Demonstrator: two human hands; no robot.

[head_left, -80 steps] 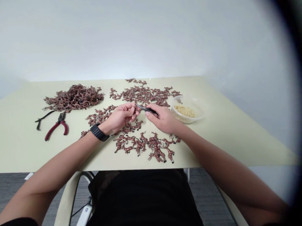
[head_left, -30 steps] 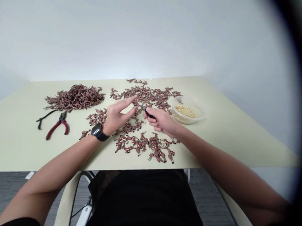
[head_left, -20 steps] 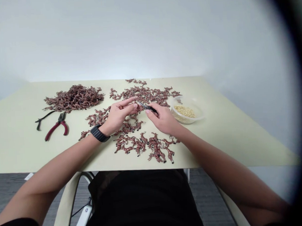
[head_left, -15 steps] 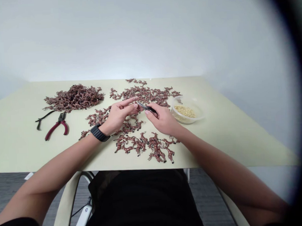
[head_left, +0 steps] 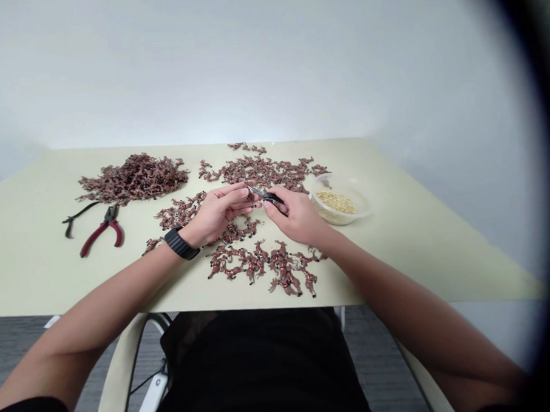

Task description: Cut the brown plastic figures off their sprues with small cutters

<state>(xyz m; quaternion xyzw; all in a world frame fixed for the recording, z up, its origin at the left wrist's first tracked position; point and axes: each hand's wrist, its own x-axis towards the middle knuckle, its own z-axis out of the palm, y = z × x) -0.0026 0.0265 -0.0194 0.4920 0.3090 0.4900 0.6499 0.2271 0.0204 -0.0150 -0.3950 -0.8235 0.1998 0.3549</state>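
My right hand (head_left: 299,216) is closed around small pliers (head_left: 275,200) with black handles and a metal nose. The nose points left, to the fingertips of my left hand (head_left: 223,209). Between that hand's thumb and fingers is a small brown deer figure (head_left: 251,198), mostly covered by the fingers. The plier tips are right at the figure; whether they grip it or a tiny part, I cannot tell. Brown deer figures (head_left: 284,269) lie spread on the table below my hands, and more deer figures (head_left: 264,170) lie beyond them.
At the back left rises a dense heap of brown figures (head_left: 134,179). Red-handled pliers (head_left: 103,230) and a black tool (head_left: 77,217) lie in front of it. A clear plastic bowl (head_left: 361,205) with small gold-coloured pieces (head_left: 335,202) stands right of my right hand.
My left hand's fingers have curled in slightly around the deer figure, and its index finger is less stretched out. The pliers remain at the fingertips, shifted only a little.
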